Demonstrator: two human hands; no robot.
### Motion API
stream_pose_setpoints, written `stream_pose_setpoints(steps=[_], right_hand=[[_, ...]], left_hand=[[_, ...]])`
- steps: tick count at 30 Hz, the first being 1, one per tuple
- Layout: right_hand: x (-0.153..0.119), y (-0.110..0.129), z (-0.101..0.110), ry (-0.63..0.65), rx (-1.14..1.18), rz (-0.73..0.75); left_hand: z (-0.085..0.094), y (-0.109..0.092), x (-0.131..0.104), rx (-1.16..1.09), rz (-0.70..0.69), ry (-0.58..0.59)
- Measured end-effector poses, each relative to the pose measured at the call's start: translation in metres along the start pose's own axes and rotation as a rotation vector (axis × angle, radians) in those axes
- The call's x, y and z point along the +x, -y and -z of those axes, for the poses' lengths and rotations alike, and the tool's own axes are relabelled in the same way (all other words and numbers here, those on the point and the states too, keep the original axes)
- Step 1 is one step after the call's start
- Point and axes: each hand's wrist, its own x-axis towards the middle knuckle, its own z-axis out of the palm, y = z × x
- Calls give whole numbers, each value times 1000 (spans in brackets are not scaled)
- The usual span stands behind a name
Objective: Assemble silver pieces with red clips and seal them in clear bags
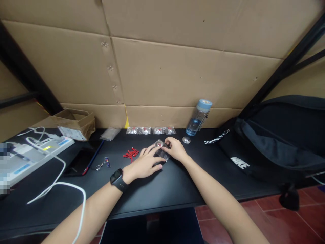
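Note:
A small clear plastic bag (164, 155) with a round silver disc (159, 144) in its upper part lies on the black table. My left hand (147, 164), palm down with fingers spread, rests its fingertips on the bag from the left. On the other side my right hand (175, 148) has its fingers curled and pinched at the bag's upper right edge. Several bagged discs (145, 130) are lined up along the back of the table. Red cords (131, 153) lie in a small heap left of my left hand. One loose silver disc (186, 139) sits to the right.
A water bottle (198, 118) stands at the back, beside a black backpack (264, 142). At the left are a cardboard box (76, 122), clear bags (110, 134), a power strip (38, 152) with white cables, a dark tablet (82, 159) and a small trinket (107, 162).

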Motion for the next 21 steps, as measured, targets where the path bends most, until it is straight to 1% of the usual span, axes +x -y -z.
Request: stream_pose_setpoints(steps=[4, 6, 8, 12, 16, 21], right_hand=[[-1, -10, 18, 192, 288, 77], [-3, -16, 27, 267, 433, 84], [-3, -21, 33, 256, 460, 91], [-2, -23, 29, 165, 278, 182], [0, -17, 19, 125, 227, 216], [0, -13, 17, 85, 262, 229]], left_hand=[[12, 3, 1, -16, 27, -77], [15, 4, 3, -13, 40, -135], [15, 5, 5, 22, 68, -203], [5, 9, 10, 116, 141, -306], [0, 14, 14, 122, 172, -342], [2, 15, 14, 92, 180, -364]])
